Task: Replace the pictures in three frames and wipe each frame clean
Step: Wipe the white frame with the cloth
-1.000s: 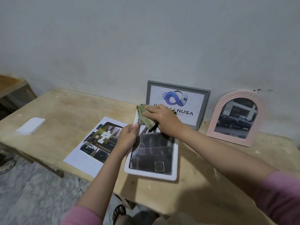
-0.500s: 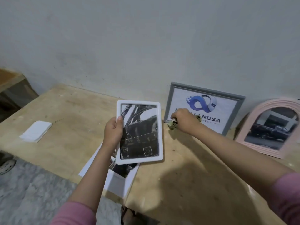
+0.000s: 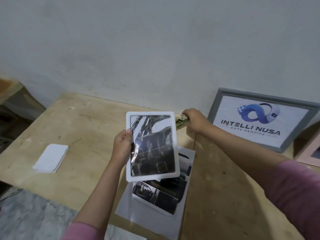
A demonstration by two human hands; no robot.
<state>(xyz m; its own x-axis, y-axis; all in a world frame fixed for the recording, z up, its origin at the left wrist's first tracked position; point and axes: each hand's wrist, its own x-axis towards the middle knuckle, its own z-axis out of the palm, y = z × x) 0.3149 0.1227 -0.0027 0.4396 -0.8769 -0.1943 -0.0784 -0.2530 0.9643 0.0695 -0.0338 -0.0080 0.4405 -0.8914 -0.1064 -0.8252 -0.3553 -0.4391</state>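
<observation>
My left hand (image 3: 122,147) holds the white frame (image 3: 152,146) by its left edge, lifted above the table and facing me, with a dark picture inside. My right hand (image 3: 195,121) is farther back, closed on the green cloth (image 3: 181,120) close to the wall. A grey frame (image 3: 263,119) with a blue logo print leans on the wall at the right. Only the corner of the pink arched frame (image 3: 310,154) shows at the right edge. A printed sheet (image 3: 159,193) lies flat beneath the white frame.
A white folded pad (image 3: 51,158) lies on the left part of the wooden table (image 3: 83,129). The table's front edge runs over a marbled floor (image 3: 31,217) at lower left. A wooden shelf corner (image 3: 8,89) stands at far left.
The white frame lay flat while my right hand wiped it with the cloth. My left hand has since lifted it upright, and my right hand has carried the cloth back toward the wall.
</observation>
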